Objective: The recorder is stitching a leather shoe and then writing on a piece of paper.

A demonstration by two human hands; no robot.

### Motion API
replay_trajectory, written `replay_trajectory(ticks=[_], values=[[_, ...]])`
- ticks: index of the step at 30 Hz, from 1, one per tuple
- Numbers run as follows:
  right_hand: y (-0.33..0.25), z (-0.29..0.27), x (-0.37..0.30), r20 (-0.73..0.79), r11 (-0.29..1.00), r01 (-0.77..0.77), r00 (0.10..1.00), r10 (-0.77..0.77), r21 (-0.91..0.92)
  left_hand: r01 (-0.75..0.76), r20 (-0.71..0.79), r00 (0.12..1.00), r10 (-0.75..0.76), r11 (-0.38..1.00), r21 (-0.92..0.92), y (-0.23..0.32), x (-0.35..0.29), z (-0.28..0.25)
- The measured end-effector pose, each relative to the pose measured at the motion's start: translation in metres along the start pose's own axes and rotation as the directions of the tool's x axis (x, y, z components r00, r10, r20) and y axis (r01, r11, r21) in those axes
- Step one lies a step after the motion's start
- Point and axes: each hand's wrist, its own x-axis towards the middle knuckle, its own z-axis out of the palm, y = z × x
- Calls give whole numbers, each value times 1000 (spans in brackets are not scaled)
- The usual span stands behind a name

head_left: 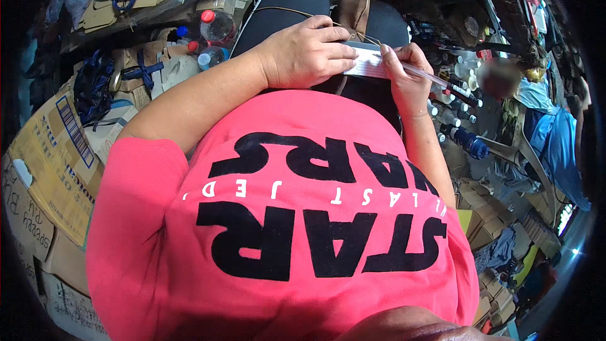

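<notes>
Cluttered workspace: flattened brown cardboard boxes (53,164) at left, small white-capped bottles (449,117) at right. White lined paper pad (369,66) sits over the person's black-clothed lap (284,3), left hand (315,50) laid across its left part, can't tell if pinching; right hand (407,79) grips a slim clear-barrelled pen (431,77) over its right end.
</notes>
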Motion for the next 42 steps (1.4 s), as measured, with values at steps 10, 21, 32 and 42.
replay_trajectory(ticks=[10, 21, 32, 42], values=[[2, 3, 0, -2, 994, 25, 1000, -26, -109, 31, -1, 1000, -31, 999, -44, -1, -2, 1], [4, 6, -1, -12, 976, 35, 999, -39, -215, 46, 3, 999, -46, 997, -65, -1, -3, 2], [2, 5, 1, -28, 983, 34, 999, -40, -181, 48, 8, 999, -48, 998, -49, -1, -2, 2], [2, 5, 1, -32, 981, 34, 999, -41, -189, 42, 4, 999, -42, 997, -68, -1, -2, 2]])
